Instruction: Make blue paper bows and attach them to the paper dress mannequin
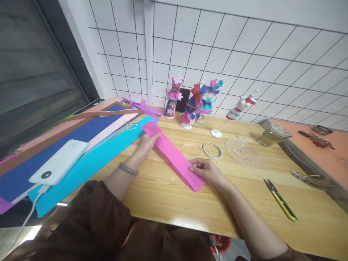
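Note:
A folded strip of pink crepe paper [174, 154] stretches slantwise between my two hands, just above the wooden table [160, 203]. My left hand [148, 143] grips its upper left end, thumb on top and the other fingers hidden beneath. At the lower right end, my right hand [203, 169] pinches the paper's edge between thumb and fingers. Right of the strip lies a roll of white tape [212, 150]. Yellow-and-black thread snips [281, 201] rest farther right, their points away from me.
Several small dress forms in paper outfits stand at the back, including a barer one [239, 108]. Coloured paper sheets [108, 145] and a white power bank [58, 162] lie left. A clear disc with small beads [243, 153] and a cup of liquid [273, 135] sit right.

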### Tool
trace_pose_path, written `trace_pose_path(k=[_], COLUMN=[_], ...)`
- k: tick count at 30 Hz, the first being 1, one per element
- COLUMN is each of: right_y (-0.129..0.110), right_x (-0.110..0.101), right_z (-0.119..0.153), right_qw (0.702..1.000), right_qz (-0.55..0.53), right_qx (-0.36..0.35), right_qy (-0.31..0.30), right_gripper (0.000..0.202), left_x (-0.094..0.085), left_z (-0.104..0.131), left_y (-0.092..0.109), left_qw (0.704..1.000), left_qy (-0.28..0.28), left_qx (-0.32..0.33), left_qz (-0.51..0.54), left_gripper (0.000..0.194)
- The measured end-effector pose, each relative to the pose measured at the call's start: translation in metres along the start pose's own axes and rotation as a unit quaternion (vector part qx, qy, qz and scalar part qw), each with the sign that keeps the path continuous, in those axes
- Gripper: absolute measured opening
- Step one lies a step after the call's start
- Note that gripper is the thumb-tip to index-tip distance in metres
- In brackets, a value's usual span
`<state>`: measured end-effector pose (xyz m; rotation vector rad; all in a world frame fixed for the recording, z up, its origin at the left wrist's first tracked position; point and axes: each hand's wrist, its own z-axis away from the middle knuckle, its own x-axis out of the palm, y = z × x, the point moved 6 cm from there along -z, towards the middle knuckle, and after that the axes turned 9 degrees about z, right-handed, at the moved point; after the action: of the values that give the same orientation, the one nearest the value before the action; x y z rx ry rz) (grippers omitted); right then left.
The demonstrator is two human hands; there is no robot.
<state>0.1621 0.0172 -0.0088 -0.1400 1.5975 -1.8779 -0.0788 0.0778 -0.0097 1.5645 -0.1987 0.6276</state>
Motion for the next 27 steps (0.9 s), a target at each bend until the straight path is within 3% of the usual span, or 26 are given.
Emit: trace_pose_path(k=[4,9,13,21,27], right_y=[0.0,0.003,0.003,0.0,-0.003], right_x=[-0.005,-0.007,-0.006,-0.005,-0.006], right_z=[-0.003,-0.006,-0.007,-0.006,-0.005], right_qw=[1.0,0.999,0.998,0.999,0.999], right_qz=[0.0,0.002,0.006,-0.003,0.018], right_qx=[-0.01,-0.018,-0.021,-0.013,-0.01], right_qy=[0.024,0.044,0.053,0.042,0.05], right_gripper=[0.032,0.03,0.032,0.033,0.034], left_x=[-0.001,0.019,0.027,0.02,0.023], left_z=[0.0,0.014,0.025,0.019,0.02], left_y=[0.002,-0.001,-0.012,-0.014,-0.008], left_qw=[1.0,0.993,0.985,0.991,0.991], left_qy=[0.024,-0.066,-0.115,-0.081,-0.079], left_qx=[-0.012,-0.074,-0.131,-0.11,-0.1], left_qz=[0.011,0.058,0.019,0.003,0.048], left_gripper=[0.041,0.037,0.038,0.043,0.035])
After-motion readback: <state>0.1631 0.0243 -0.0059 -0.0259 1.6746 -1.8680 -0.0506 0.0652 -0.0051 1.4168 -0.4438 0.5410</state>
